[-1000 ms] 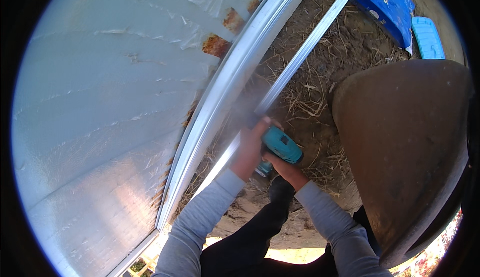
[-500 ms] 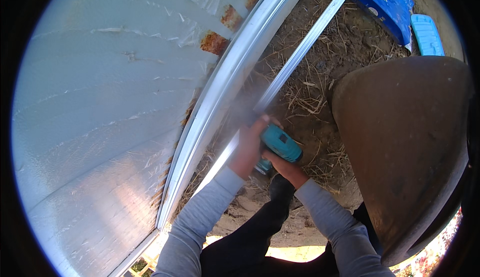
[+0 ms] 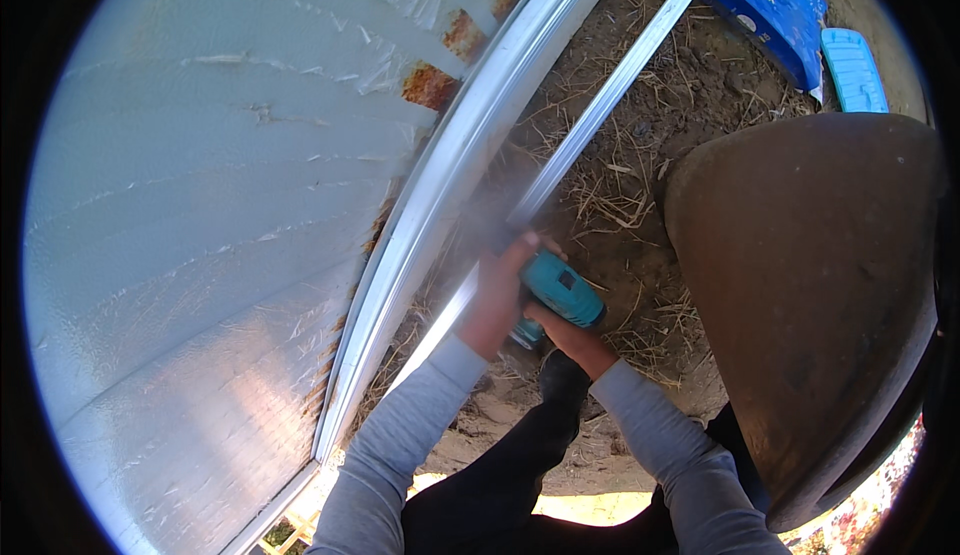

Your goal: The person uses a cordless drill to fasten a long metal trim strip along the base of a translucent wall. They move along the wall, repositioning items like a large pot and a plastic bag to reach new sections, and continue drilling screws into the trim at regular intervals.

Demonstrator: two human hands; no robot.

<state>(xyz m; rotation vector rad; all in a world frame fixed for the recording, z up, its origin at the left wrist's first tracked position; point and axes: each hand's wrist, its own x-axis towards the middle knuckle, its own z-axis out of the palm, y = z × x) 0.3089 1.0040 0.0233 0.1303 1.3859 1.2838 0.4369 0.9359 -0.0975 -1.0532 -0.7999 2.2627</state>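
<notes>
My right hand [image 3: 572, 337] is wrapped around the handle of a teal cordless drill [image 3: 563, 289]. The drill's rounded back faces me, and a lower teal part shows between my wrists. Against the drill's front side my left hand [image 3: 492, 297] is closed, fingers curled over where a long silvery metal strip [image 3: 590, 120] passes underneath. A hazy blur covers that spot, so what the left fingers pinch and the drill's tip cannot be made out. The strip slants from upper right to lower left beneath my hands.
A pale metal frame rail [image 3: 440, 195] edges the large whitish film-covered panel [image 3: 220, 255] on the left, with rusty patches. A big brown curved object [image 3: 810, 285] stands close on the right. Beyond lie a blue box [image 3: 760, 15] and a light-blue tray-like piece [image 3: 854, 70] on straw-strewn soil [image 3: 690, 75].
</notes>
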